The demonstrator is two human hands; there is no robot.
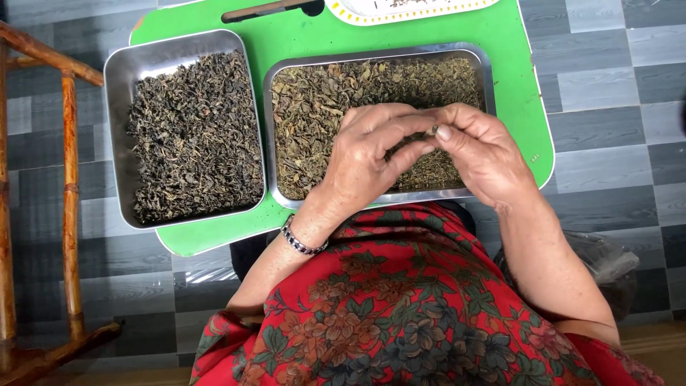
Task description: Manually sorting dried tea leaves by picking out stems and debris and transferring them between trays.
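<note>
1. Dried tea leaves (pixel 314 107) fill the right-hand steel tray (pixel 489 78), which sits on a green table (pixel 300 36) in front of the person.
2. Both hands meet just above that tray: the left hand (pixel 371 154) and the right hand (pixel 482 150) pinch a small dark bit of leaf or stem (pixel 434 130) between their fingertips.
3. Left hand: fingers curled in, thumb and forefinger closed on the bit; a beaded bracelet (pixel 300 241) rings the wrist.
4. Right hand: thumb pressed to the fingertips on the same bit, the other fingers folded loosely.
5. A second steel tray (pixel 114 71) lies just beside the first, to its left, holding darker leaves (pixel 193 136).
6. To do this well, I judge the pinch should stay light so the brittle leaf does not crumble, and the hands should stay over the tray so anything dropped lands back in it.
7. Keeping the two trays' contents apart seems to matter; picked bits should not fall into the wrong one.
8. A wooden chair frame (pixel 68 179) stands at the left on the grey tiled floor (pixel 607 86).
</note>
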